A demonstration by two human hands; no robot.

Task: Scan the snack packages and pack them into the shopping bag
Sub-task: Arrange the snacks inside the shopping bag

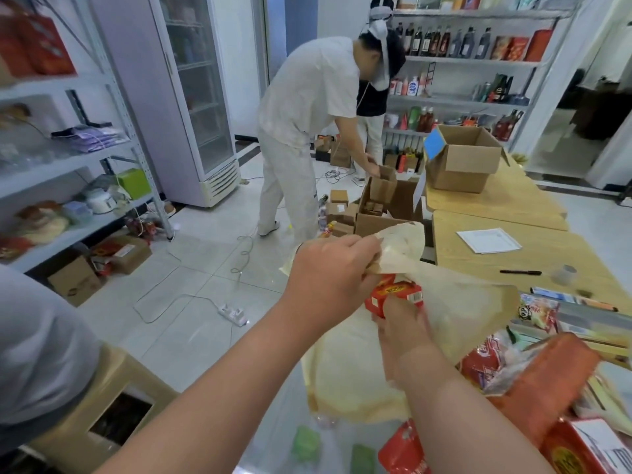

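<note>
A cream translucent shopping bag [345, 371] hangs open in front of me. My left hand [333, 271] grips its upper rim and holds the mouth up. My right hand [403, 323] holds a small red snack box [393, 295] at the bag's opening, partly inside it. More snack packages lie on the counter at the lower right: a red and white packet [485, 360], an orange-red pack [543, 381], a red box [578, 449] and a red pouch [403, 449].
Wooden tables [533, 254] at the right carry a paper sheet [489, 240], a black pen [520, 272] and an open cardboard box [460, 159]. Another person [301, 131] bends over cartons [379, 203] on the floor ahead. A power strip [233, 314] and cables lie on the tiles. Shelves stand at the left.
</note>
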